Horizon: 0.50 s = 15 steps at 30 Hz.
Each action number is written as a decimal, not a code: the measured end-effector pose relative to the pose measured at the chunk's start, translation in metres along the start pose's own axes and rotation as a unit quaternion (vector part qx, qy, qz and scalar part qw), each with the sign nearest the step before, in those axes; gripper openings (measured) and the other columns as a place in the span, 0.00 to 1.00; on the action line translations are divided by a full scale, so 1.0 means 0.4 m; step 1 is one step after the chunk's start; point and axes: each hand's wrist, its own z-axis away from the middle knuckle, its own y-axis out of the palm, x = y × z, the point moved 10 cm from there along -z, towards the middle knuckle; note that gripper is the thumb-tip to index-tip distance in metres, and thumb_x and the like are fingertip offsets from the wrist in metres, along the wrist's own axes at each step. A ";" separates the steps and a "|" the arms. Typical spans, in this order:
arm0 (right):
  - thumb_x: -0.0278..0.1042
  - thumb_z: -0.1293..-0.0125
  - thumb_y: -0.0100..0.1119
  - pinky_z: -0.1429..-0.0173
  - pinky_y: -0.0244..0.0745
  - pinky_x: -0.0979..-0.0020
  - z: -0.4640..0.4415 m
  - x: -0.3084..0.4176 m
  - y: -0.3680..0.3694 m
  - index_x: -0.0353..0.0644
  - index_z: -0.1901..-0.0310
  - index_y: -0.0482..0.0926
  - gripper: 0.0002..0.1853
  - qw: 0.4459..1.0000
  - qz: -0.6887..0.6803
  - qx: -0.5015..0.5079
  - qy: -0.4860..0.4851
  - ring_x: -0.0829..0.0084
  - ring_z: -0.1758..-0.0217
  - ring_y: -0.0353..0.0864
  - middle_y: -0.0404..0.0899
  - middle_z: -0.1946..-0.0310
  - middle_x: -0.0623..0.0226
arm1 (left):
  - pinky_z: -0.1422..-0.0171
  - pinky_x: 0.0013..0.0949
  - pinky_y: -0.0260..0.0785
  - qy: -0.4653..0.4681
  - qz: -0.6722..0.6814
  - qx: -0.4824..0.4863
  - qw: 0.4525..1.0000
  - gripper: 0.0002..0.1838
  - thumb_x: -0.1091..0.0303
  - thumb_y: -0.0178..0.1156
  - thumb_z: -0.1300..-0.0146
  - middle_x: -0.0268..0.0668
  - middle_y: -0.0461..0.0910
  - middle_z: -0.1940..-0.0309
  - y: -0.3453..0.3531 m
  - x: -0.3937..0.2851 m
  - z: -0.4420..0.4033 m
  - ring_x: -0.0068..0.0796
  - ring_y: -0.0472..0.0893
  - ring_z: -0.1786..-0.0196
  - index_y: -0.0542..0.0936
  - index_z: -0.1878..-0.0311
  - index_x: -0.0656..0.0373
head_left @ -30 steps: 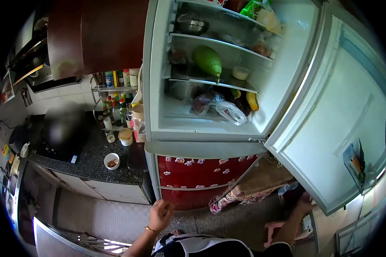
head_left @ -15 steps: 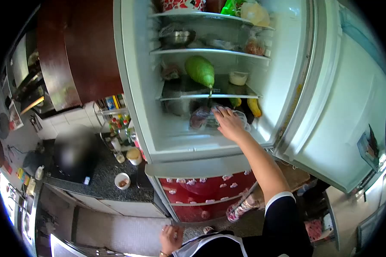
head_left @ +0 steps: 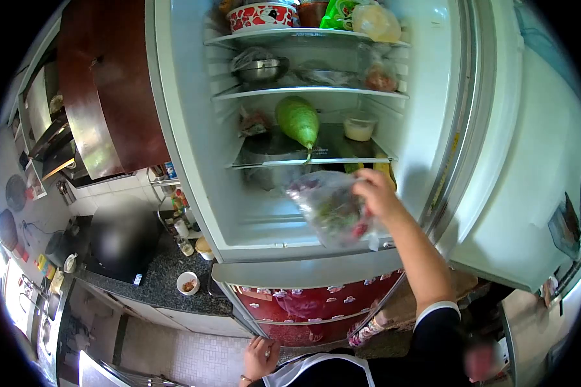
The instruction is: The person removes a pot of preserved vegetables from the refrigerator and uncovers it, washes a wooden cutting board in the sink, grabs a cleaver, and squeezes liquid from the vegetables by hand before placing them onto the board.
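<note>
My right hand (head_left: pixel 377 193) is closed on the upper right edge of a clear plastic bag (head_left: pixel 326 209), with leafy green and dark red or purple produce showing through it. The bag hangs at the front of the fridge's lowest compartment. Above it, a large green gourd (head_left: pixel 297 121) lies on a shelf, beside a lidded tub (head_left: pixel 359 126). Part of a yellow vegetable (head_left: pixel 384 173) shows behind my right wrist. Low in the view, my left hand (head_left: pixel 261 358) is near my body with its fingers curled in; what they hold, if anything, is hidden.
The fridge door (head_left: pixel 516 174) stands wide open on the right. Upper shelves hold a metal bowl (head_left: pixel 263 68), a red-patterned container (head_left: pixel 263 17) and bagged food (head_left: pixel 376 23). At left, a dark counter (head_left: pixel 164 284) carries a small white bowl (head_left: pixel 188 283) and bottles.
My right hand has taken hold of the plastic bag and drawn it up and forward from the bottom of the fridge. My left hand stays low. The view has shifted slightly.
</note>
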 end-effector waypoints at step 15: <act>0.32 0.50 0.63 0.73 0.59 0.73 -0.336 -0.005 -0.186 0.37 0.79 0.71 0.11 0.961 -0.124 -0.247 -0.008 0.80 0.77 0.63 0.68 0.81 0.74 | 0.68 0.34 0.66 -0.134 0.063 -0.026 0.989 0.04 0.78 0.60 0.51 0.41 0.75 0.79 0.012 -0.005 -0.012 0.37 0.75 0.75 0.75 0.77 0.63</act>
